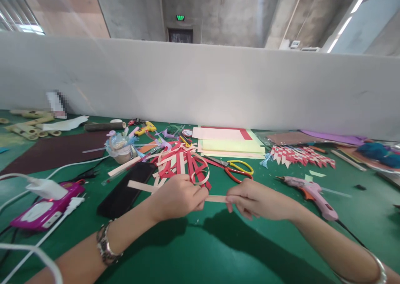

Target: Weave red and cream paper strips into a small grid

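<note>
A pale pink paper strip (216, 198) stretches between my two hands above the green table. My left hand (178, 196) is closed around it, and the strip's free end sticks out to the left past my wrist. At the right end, my right hand (256, 198) pinches the strip between thumb and fingers. Just beyond my hands lies a heap of red and pale pink paper strips (175, 161), some of them curled. Scissors (240, 167) with yellow and red handles rest on the table behind my right hand.
A black phone (126, 190) and a magenta power strip (50, 205) with white cables lie at left. A pink glue gun (309, 192) is at right, near a woven red-and-white paper piece (300, 155). Paper sheets (231, 146) are stacked behind, before a white partition (200, 84).
</note>
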{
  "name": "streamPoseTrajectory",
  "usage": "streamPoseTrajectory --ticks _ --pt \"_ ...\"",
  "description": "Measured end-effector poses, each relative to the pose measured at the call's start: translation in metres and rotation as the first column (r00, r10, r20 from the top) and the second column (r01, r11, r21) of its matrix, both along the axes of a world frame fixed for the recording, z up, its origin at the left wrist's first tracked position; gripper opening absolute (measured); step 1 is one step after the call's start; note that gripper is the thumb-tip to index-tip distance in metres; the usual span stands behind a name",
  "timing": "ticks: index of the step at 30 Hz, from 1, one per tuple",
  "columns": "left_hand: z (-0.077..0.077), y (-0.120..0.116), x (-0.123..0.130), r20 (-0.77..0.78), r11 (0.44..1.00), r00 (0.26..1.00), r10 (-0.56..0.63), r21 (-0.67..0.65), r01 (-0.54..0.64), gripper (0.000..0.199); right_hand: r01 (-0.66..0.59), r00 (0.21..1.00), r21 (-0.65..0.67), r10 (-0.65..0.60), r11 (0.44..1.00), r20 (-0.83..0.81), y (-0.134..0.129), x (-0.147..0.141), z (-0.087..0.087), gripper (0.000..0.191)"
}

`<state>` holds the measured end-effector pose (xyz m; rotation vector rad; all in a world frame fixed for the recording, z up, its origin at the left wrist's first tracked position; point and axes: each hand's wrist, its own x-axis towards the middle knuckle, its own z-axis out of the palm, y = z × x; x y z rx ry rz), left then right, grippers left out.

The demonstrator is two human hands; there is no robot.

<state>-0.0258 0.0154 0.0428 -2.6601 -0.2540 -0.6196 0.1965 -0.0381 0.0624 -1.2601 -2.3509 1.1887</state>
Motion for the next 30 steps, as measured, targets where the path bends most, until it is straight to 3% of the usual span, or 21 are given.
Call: streamPoseTrajectory --ticks 3,10,15,19,22,24,26,27,28,30 --pt "0.002 0.009 -0.017 0.004 0.999 1.0 -0.005 0.039 0.005 0.023 0.047 0.997 -0.103 -0.052 0.994 -0.051 0.0 0.018 -0.006 0.039" --pt "-0.008 0.038 -0.062 -0.007 0.992 0.998 0.065 0.11 -0.064 0.024 0.13 0.991 -0.105 -0.132 0.986 -0.011 -0.003 0.052 -0.009 0.043" --pt "-0.013 0.048 -0.085 0.017 0.964 0.983 0.182 0.194 -0.182 0.025 0.107 0.994 -0.081 -0.106 0.991 0.022 -0.005 0.054 -0.008 0.042" --pt "-0.012 0.054 -0.099 0.009 0.943 0.96 0.28 0.183 -0.276 0.028 0.075 0.996 -0.043 -0.073 0.996 0.044 -0.008 0.051 -0.004 0.041" --pt "-0.01 0.059 -0.109 0.055 0.924 0.925 0.376 0.048 -0.379 0.032 0.085 0.993 -0.033 -0.082 0.996 0.087 -0.011 0.054 -0.001 0.041" --pt "-0.007 0.056 -0.107 0.097 0.89 0.887 0.451 -0.121 -0.44 0.033 0.086 0.989 -0.025 -0.083 0.996 0.12 -0.012 0.053 0.0 0.04" --pt "-0.002 0.046 -0.093 0.105 0.848 0.876 0.471 -0.326 -0.417 0.032 0.044 0.989 -0.006 -0.043 0.999 0.143 -0.011 0.046 0.0 0.039" --pt "0.001 0.039 -0.082 0.08 0.823 0.893 0.442 -0.431 -0.369 0.031 0.011 0.988 0.01 -0.012 1.0 0.152 -0.01 0.04 0.001 0.039" --pt "0.004 0.03 -0.069 0.07 0.824 0.935 0.347 -0.498 -0.268 0.03 -0.025 0.988 0.029 0.02 0.999 0.156 -0.008 0.033 0.001 0.038" --pt "0.008 0.012 -0.041 -0.037 0.763 0.981 0.191 -0.623 -0.172 0.029 -0.078 0.984 0.079 0.064 0.994 0.167 -0.005 0.019 0.003 0.036"
